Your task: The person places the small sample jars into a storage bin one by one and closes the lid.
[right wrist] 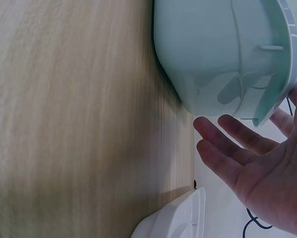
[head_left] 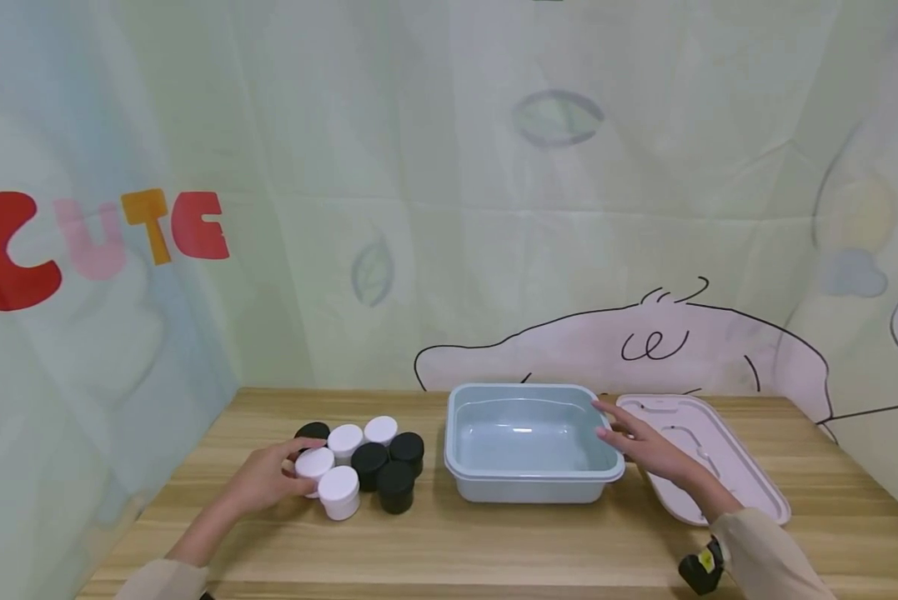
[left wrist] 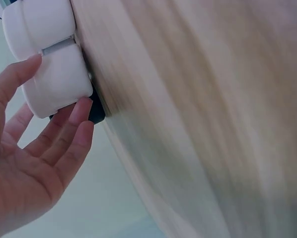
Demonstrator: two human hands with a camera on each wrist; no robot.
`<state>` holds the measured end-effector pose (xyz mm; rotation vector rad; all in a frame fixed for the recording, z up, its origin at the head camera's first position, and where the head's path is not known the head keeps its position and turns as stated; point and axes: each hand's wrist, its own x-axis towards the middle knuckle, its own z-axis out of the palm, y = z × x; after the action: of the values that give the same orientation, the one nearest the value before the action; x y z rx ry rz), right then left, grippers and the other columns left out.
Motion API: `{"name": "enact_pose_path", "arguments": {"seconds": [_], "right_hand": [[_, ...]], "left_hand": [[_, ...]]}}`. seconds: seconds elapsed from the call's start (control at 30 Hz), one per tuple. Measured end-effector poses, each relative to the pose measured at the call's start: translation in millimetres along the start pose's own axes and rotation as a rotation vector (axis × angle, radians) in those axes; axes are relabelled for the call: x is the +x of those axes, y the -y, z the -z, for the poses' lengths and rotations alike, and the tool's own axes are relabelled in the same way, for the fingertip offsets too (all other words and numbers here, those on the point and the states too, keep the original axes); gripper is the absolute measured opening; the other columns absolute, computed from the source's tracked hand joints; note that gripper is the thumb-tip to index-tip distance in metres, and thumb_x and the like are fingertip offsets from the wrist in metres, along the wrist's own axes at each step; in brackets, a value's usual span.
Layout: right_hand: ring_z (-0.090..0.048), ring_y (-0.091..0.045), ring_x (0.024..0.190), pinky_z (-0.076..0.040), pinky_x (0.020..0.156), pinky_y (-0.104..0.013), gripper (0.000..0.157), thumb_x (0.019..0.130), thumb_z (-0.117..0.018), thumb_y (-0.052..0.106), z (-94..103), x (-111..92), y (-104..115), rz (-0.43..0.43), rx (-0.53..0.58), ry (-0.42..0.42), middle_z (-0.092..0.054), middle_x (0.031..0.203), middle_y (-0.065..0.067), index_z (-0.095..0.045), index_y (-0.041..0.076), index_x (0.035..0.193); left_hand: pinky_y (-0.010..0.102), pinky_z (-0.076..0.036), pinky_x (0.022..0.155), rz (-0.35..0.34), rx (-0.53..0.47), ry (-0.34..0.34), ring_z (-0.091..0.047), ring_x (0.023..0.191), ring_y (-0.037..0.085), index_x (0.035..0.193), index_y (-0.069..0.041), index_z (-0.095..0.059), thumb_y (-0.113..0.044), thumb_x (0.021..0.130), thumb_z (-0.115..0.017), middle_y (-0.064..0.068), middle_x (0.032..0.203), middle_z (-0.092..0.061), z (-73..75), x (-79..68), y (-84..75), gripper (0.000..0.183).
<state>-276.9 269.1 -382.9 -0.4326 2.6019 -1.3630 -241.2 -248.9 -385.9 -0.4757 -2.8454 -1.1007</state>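
Note:
In the head view my left hand [head_left: 268, 477] is at the left cluster, with thumb and fingers around a white lidded jar [head_left: 315, 463]. The left wrist view has the thumb on one side of this white jar [left wrist: 59, 79] and curled fingers on the other. Another white jar [head_left: 339, 492] stands against it. My right hand [head_left: 654, 450] is at the right rim of a light blue plastic tub [head_left: 534, 490], thumb and a finger touching the rim. Its other fingers spread loosely beside the tub's outer wall in the right wrist view.
More white jars [head_left: 381, 430] and several black jars [head_left: 395, 487] stand close together on the wooden table [head_left: 509, 546]. Right of the tub lies a pale pink tray-like lid [head_left: 749, 475], partly behind my right forearm. A printed curtain [head_left: 433, 250] hangs behind the table.

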Motion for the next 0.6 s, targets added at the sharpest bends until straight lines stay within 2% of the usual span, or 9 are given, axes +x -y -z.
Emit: {"name": "enact_pose_path", "arguments": {"seconds": [0.13,0.3,0.6], "right_hand": [[-0.027,-0.048,0.126,-0.043,0.09,-0.05,0.061,0.095,-0.046,0.034,-1.5,0,1,-0.001,0.003,0.0,-0.022,0.14,-0.034,-0.021,0.01,0.144],[-0.029,-0.049,0.125,-0.043,0.089,-0.05,0.06,0.095,-0.046,0.034,-2.2,0,2,-0.006,0.002,-0.001,-0.023,0.14,-0.034,-0.021,0.01,0.144],[-0.028,-0.049,0.125,-0.043,0.089,-0.05,0.062,0.094,-0.046,0.034,-0.3,0,0,-0.009,0.0,0.008,-0.021,0.141,-0.034,-0.02,0.011,0.145]], "left_hand": [[0.024,-0.046,0.056,0.024,0.026,-0.03,-0.057,0.073,0.019,0.116,0.001,-0.058,-0.014,0.068,-0.078,0.017,0.097,-0.062,2.7,-3.2,-0.8,0.054],[0.024,-0.047,0.058,0.033,0.035,-0.026,-0.058,0.074,0.018,0.12,0.0,-0.057,-0.018,0.068,-0.078,0.019,0.102,-0.061,7.1,-4.8,-2.9,0.059],[0.024,-0.049,0.062,-0.043,0.018,-0.067,-0.059,0.076,0.019,0.118,0.001,-0.057,-0.015,0.069,-0.078,0.013,0.096,-0.061,16.2,-3.7,-13.8,0.055]]}}
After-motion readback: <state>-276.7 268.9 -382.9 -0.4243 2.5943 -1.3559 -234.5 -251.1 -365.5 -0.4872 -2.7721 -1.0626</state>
